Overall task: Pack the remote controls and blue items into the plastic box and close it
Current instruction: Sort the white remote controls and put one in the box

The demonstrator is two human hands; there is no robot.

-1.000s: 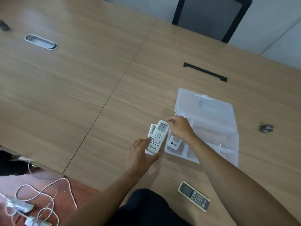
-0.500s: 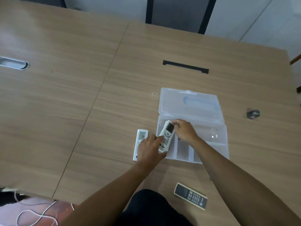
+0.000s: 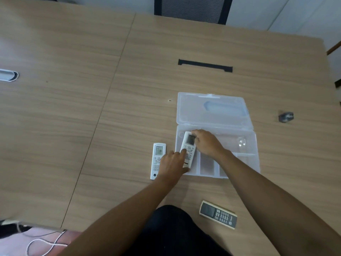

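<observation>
A clear plastic box [image 3: 247, 145] lies open on the wooden table, its lid [image 3: 212, 109] folded flat behind it. A white remote [image 3: 189, 145] lies across the box's left compartment. My right hand [image 3: 206, 143] grips its upper end by the screen. My left hand [image 3: 172, 164] holds its lower end, fingers on the buttons. A second white remote [image 3: 157, 156] with a lit display lies on the table just left of the box, partly under my left hand. A dark-faced remote [image 3: 218, 214] lies near the table's front edge. No blue items are visible.
A small dark metal object [image 3: 285, 116] sits right of the box. A black cable slot [image 3: 205, 65] runs behind the lid, and a grey grommet [image 3: 8, 75] is at far left. A chair [image 3: 191, 8] stands beyond the table. White cables [image 3: 44, 243] lie on the floor.
Both hands carried the white remote rightward from on top of the second remote into the box's left compartment. The second remote now lies uncovered on the table. The camera view shifted.
</observation>
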